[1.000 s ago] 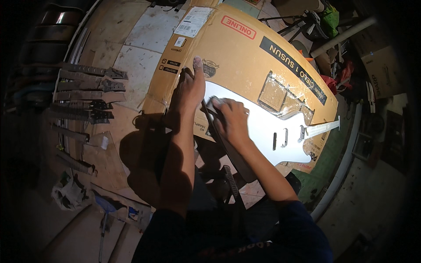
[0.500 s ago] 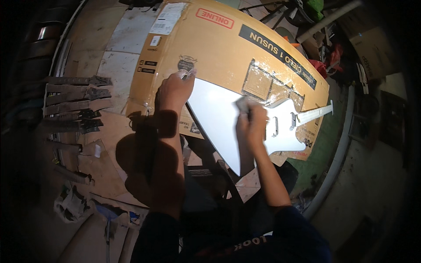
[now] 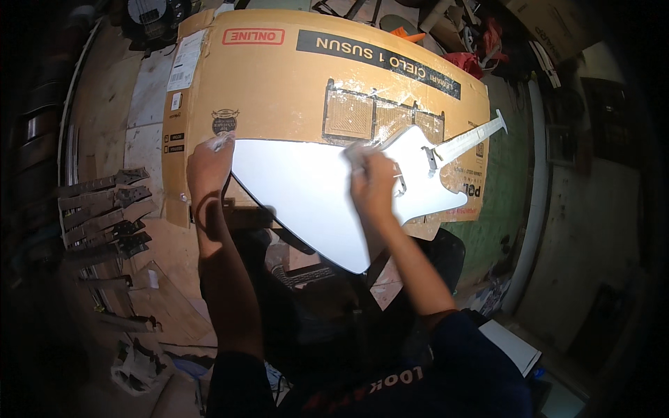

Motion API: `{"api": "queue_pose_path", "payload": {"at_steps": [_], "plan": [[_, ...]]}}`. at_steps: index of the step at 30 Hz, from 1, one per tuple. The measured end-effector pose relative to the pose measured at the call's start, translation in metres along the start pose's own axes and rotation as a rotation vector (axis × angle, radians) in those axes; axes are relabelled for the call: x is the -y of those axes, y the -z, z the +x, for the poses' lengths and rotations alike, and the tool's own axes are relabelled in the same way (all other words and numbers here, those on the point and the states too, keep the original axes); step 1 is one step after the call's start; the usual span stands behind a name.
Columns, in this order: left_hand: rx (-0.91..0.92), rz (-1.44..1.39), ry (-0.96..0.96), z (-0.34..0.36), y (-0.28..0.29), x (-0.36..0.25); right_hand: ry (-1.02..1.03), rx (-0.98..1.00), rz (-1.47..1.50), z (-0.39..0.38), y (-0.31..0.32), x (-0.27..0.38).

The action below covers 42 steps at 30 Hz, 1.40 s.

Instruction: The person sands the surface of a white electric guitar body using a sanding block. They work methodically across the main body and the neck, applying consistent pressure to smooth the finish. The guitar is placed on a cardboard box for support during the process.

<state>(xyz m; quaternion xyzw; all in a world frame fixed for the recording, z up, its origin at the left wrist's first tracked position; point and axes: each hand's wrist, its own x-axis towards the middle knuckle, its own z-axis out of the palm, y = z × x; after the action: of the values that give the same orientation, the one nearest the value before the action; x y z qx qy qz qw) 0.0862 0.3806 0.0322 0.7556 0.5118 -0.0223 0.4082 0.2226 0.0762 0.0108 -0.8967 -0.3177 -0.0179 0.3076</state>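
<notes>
A white, angular electric guitar body with a pale neck lies across a cardboard box. At its far left pointed corner my left hand is closed, gripping the edge; its fingertips look whitish. My right hand presses a small grey sanding pad on the white top, close to the body's middle. Motion blurs the pad and the fingers around it. Dark slots for pickups show to the right of that hand.
The flat brown cardboard box supports the guitar. Several guitar necks lie in a row on the left. A dark guitar is at the upper left, a plastic bag at the lower left. Red plastic lies beyond the box.
The view has shifted, so the guitar and box sit further left and appear more level. My right hand still has the pad on the white surface; my left stays at the corner.
</notes>
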Motion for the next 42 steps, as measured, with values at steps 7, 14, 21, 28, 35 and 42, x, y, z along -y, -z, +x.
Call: {"api": "queue_pose_path", "payload": {"at_steps": [7,14,21,28,35,42], "plan": [[-0.008,0.05,0.019,-0.007,-0.004,-0.021,-0.226,-0.238,-0.244,0.022,0.041,-0.077],[-0.058,0.028,-0.016,-0.001,-0.007,-0.003,-0.002,-0.057,-0.12,0.01,0.034,-0.038],[-0.035,0.05,-0.053,-0.004,-0.006,-0.01,-0.254,-0.258,-0.306,0.023,0.028,-0.057],[-0.02,0.089,-0.039,-0.004,-0.002,-0.009,-0.027,0.229,0.09,-0.072,-0.046,0.099],[-0.001,0.036,-0.055,0.002,-0.007,0.003,-0.162,-0.29,-0.28,0.014,0.044,-0.036],[0.006,0.06,-0.004,-0.003,-0.001,-0.008,0.194,0.23,0.048,-0.072,-0.011,0.101]]}}
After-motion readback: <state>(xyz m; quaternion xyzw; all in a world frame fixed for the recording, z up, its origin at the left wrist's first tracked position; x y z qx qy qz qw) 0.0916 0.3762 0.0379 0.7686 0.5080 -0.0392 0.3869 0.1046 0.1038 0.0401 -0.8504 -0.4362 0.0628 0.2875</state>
